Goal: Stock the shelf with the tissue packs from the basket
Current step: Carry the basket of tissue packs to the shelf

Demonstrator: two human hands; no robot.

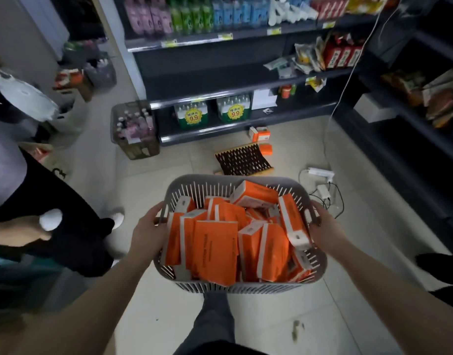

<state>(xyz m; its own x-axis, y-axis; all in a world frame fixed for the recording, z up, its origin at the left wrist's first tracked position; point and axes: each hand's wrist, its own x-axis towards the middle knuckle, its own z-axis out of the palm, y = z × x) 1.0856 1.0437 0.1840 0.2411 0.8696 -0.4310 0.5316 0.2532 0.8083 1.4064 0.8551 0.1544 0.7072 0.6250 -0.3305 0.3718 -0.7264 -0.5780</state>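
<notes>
Both hands, the left hand (149, 228) and right hand (322, 225), grip the basket (194, 181) rim held near, and its heaped tissue packs (215, 242) could spill if it tips before the far shelf (220, 97).

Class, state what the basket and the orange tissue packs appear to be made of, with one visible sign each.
The basket is likely moulded plastic, matte grey: uniform slotted ribs in its walls. The tissue packs are probably soft plastic film, glossy orange with white ends: the wrap creases, though paper is possible.
</notes>
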